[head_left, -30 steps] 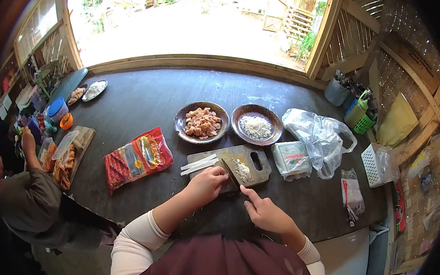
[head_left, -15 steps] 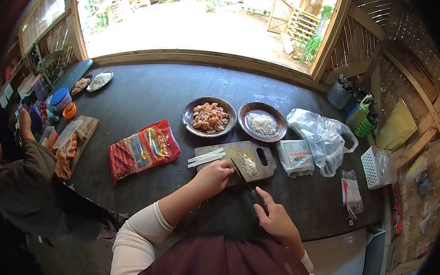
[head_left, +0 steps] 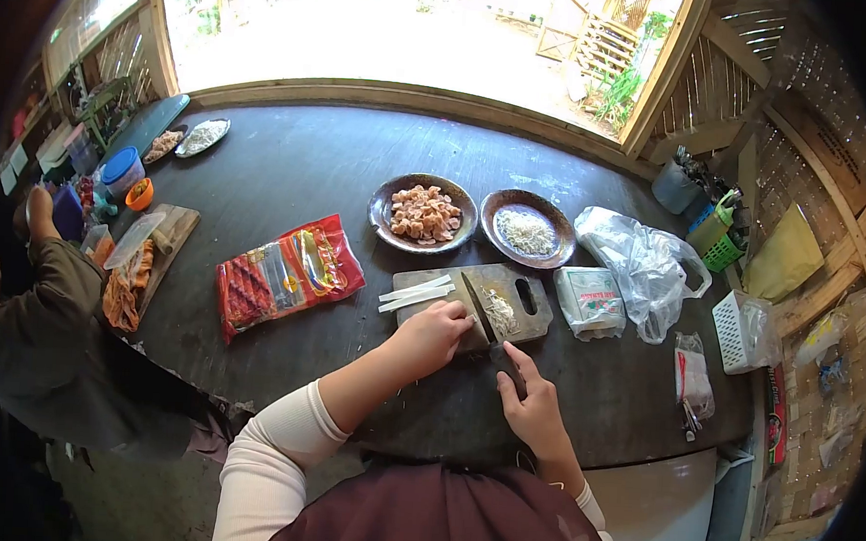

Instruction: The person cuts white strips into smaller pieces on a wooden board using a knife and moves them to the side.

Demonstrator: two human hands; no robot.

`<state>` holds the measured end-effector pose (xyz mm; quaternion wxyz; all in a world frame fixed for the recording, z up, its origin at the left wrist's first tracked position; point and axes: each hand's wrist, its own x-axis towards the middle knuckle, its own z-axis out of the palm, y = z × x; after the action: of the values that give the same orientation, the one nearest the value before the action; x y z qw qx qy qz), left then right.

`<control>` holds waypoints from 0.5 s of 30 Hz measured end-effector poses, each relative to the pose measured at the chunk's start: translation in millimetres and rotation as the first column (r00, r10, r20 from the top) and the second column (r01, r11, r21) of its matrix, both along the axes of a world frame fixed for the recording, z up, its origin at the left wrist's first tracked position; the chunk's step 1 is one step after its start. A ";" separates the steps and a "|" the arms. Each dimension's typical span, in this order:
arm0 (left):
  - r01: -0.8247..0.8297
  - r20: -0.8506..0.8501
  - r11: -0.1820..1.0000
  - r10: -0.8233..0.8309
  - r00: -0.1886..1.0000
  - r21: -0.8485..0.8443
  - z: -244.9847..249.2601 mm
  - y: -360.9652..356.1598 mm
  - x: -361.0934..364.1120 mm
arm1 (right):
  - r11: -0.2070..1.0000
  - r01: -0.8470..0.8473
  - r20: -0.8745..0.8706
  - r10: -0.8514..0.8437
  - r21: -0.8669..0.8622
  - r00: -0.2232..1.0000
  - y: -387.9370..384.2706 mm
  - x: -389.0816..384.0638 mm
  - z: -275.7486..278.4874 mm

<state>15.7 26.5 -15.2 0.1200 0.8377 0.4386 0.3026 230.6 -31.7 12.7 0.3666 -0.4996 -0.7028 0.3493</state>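
Observation:
My right hand (head_left: 533, 408) is closed around the dark handle of a knife (head_left: 485, 312). Its blade lies across a wooden cutting board (head_left: 540, 320). My left hand (head_left: 430, 334) rests with curled fingers on the board's near edge, right beside the blade; whether it pins anything is hidden. A small pile of fine white shreds (head_left: 502, 313) lies to the right of the blade. Two white strips (head_left: 414, 294) lie at the board's left end.
Behind the board stand a bowl of orange chunks (head_left: 424, 214) and a bowl of white shreds (head_left: 526, 231). A red packet (head_left: 286, 275) lies left, a white packet (head_left: 590, 300) and plastic bag (head_left: 644, 267) right. Another person (head_left: 47, 338) works at a second board (head_left: 155, 256).
My right hand went from lying open beside the knife to gripping its handle. The blade now lies further across the board. My left hand stayed at the board's edge.

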 end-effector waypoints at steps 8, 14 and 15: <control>0.111 -0.053 0.993 -0.112 0.992 -0.038 11.2 -11.0 5.4 | 0.998 0.009 0.014 -0.010 0.059 1.000 -2.8 4.4 -0.4; 0.092 -0.062 0.995 -0.095 0.994 -0.036 10.3 -11.7 7.0 | 0.995 0.020 0.019 -0.018 -0.094 1.000 -3.6 3.5 7.2; 0.085 -0.049 0.996 -0.087 0.995 -0.036 10.0 -11.8 7.3 | 0.999 0.009 0.009 -0.009 -0.044 1.000 -1.9 3.0 3.8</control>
<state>23.1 14.6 -5.2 0.1358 0.8609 0.4101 0.2687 233.6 -33.6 16.5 0.3541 -0.5121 -0.6944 0.3608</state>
